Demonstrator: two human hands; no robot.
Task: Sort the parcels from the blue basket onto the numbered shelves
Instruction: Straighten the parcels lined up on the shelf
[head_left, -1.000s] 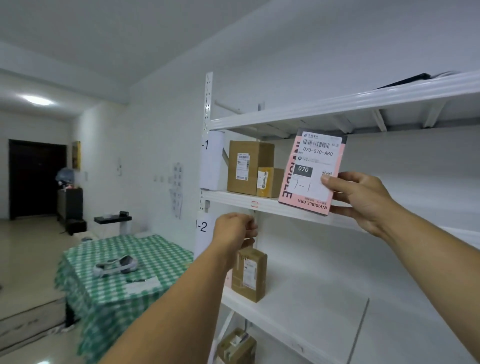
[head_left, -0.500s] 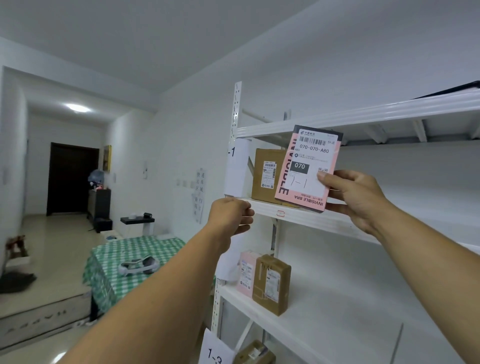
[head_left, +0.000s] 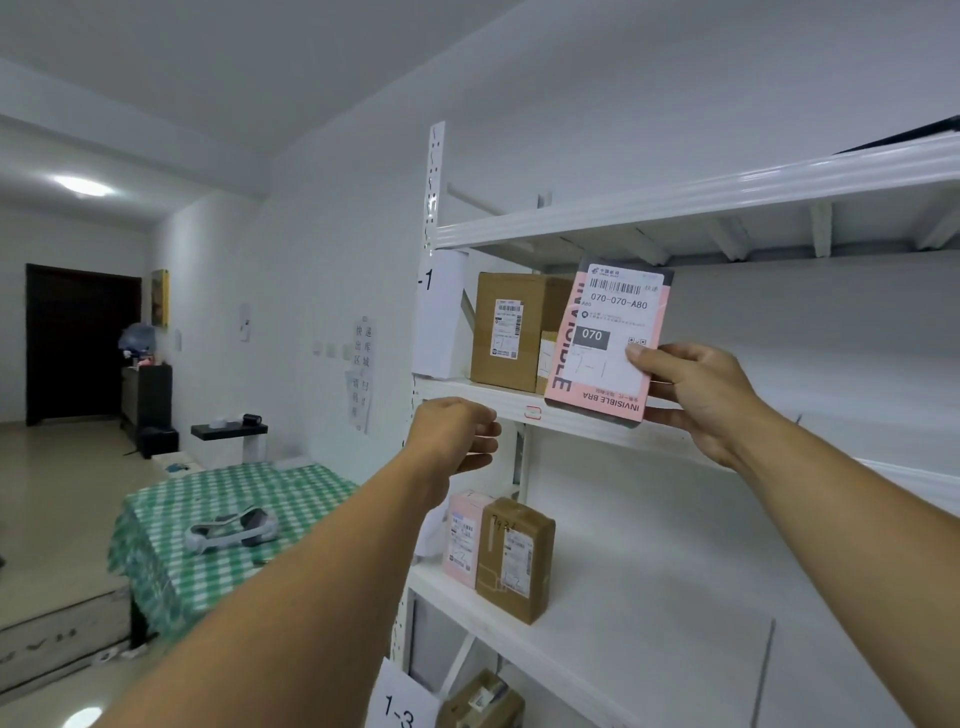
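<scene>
Flat pink parcel, white label

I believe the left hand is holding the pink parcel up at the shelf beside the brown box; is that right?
Not quite: it is the right hand, not the left, that is holding the pink parcel up at the shelf beside the brown box. The left hand holds nothing. The head view shows this.

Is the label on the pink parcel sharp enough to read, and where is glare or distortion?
Head view: the label on the pink parcel is sharp, reading 070-070-A80; the ceiling lamp is blown out white; the wide lens stretches both forearms toward the corners.
</scene>
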